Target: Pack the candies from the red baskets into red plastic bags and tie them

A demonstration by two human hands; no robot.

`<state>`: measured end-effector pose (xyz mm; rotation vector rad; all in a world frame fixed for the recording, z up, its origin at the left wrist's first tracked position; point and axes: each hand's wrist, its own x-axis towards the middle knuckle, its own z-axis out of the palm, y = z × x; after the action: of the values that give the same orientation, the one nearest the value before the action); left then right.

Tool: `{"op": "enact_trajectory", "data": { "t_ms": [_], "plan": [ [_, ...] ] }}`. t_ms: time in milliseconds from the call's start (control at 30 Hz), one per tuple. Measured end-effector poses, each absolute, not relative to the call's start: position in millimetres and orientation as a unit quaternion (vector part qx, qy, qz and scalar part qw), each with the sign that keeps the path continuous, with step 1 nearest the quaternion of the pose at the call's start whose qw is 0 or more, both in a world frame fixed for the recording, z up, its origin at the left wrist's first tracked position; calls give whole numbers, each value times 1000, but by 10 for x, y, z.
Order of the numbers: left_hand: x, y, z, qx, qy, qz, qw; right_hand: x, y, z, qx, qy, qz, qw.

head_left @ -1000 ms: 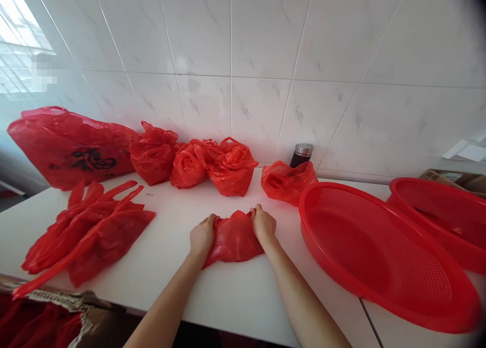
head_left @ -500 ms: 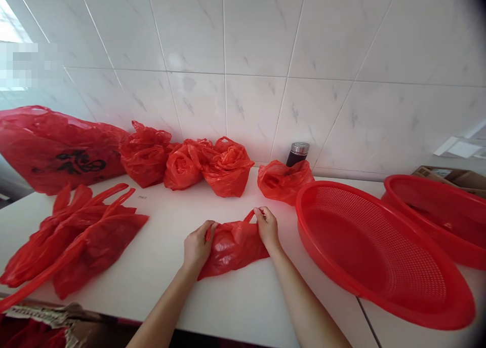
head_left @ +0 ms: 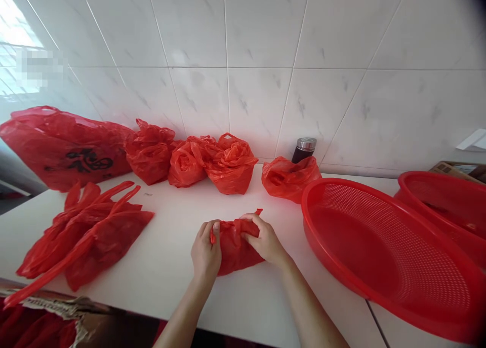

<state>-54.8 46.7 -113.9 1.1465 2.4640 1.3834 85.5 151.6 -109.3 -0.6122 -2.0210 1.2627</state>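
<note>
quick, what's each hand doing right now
Left hand: closed on the left side of the small red bag.
Right hand: closed on the same bag, gripping its upper right part.

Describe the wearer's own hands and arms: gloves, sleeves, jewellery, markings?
Two human hands, left hand and right hand, both ungloved. Left forearm and right forearm are bare as far as the view shows, no sleeve in sight. No watch or bracelet on either wrist, no ring visible, no cables or obvious markings. Nail details too small to tell.
</note>
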Motion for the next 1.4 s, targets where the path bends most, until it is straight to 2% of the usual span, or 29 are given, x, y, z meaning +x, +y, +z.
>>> {"op": "enact_trajectory", "data": {
  "t_ms": [133,400,567,633,733,833,933,1233,1400],
  "plan": [
    [-545,478,-1222,348,824,445,52,892,1626,-1186,-215,-786,438,379],
    [-607,514,-1290,346,814,465,30,924,1731,-1295,-244,-761,434,417],
    [-634,537,-1309,348,809,473,7,970,1757,-1226,-285,-742,507,333],
    [-626,536,-1321,358,804,474,1,973,1766,-1213,-318,-724,511,336],
    [-596,537,-1335,382,793,474,-7,931,1726,-1222,-389,-729,440,352],
    [-571,545,-1337,408,782,470,-20,876,1644,-1234,-431,-780,346,293],
    [-553,553,-1335,431,776,460,-14,855,1593,-1237,-415,-815,301,270],
    [-512,556,-1330,420,770,479,28,821,1617,-1217,-338,-816,403,239],
    [-534,541,-1334,414,754,506,65,799,1593,-1228,-319,-820,380,285]
  ]
}}
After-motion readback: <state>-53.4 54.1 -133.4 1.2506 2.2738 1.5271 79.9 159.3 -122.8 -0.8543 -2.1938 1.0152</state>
